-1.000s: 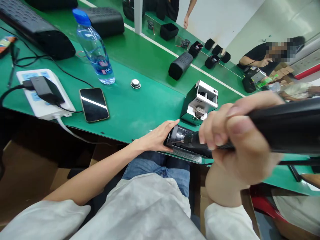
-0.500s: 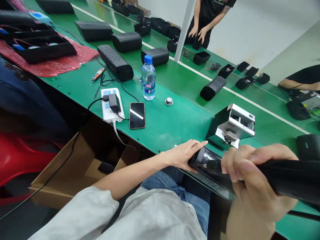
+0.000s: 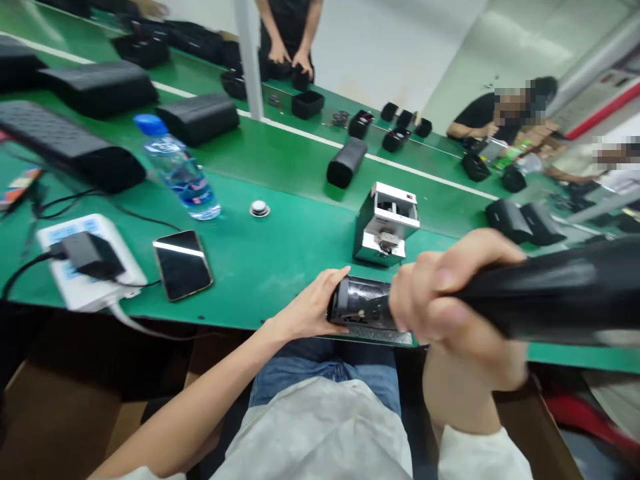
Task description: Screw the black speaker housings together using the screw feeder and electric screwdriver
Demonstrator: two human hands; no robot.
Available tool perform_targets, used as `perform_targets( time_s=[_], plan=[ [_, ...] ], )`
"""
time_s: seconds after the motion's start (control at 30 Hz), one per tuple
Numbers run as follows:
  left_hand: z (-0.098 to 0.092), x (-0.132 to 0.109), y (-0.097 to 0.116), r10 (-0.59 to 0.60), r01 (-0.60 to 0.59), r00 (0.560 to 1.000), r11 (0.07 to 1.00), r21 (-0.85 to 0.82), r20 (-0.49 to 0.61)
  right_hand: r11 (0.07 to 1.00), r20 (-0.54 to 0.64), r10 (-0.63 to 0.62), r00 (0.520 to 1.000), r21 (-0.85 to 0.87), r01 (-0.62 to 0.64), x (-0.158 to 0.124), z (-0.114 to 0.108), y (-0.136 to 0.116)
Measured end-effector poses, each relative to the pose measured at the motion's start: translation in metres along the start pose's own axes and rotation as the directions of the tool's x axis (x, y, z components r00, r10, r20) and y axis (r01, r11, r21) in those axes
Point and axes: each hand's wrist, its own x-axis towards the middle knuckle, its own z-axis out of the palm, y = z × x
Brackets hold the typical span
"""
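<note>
My left hand [image 3: 313, 307] grips the left end of a black speaker housing [image 3: 367, 297], thumb and fingers on opposite sides of it. The housing has a glossy, partly perforated face and lies at the table's front edge. Wrapped in my right hand [image 3: 450, 303] is the thick black body of an electric screwdriver [image 3: 565, 290], reaching toward the camera. Its tip is hidden behind my fingers, so I cannot tell whether it touches the housing. Just beyond stands a silver and black screw feeder [image 3: 387, 227].
A water bottle [image 3: 183, 173], phone [image 3: 183, 265], white power strip [image 3: 90, 267] and small round metal part [image 3: 259, 209] sit to the left on the green table [image 3: 295, 247]. Several black speaker housings [image 3: 197, 119] line the back. A co-worker's hands [image 3: 290, 59] work across the table.
The view has turned to the right, so the table items appear further left. Both hands keep their hold on the housing and the electric screwdriver.
</note>
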Motion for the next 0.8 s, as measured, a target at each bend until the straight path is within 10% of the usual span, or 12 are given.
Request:
perform_targets(
  time_s=[0.37,0.57,0.8],
  plan=[
    [-0.003,-0.005,-0.004,0.011,-0.014,0.998,0.998,0.056,0.057,0.961,-0.267,-0.178,0.947,-0.254,0.109,0.078,-0.061,0.006],
    [-0.002,-0.007,-0.005,-0.039,0.035,0.997,0.998,0.05,0.069,0.859,-0.415,-0.505,0.757,-0.327,0.394,0.129,-0.086,0.044],
    [-0.003,-0.005,-0.004,-0.034,0.032,0.997,0.999,0.03,0.065,0.918,-0.441,-0.391,0.808,-0.246,0.31,0.14,-0.089,0.059]
  ],
)
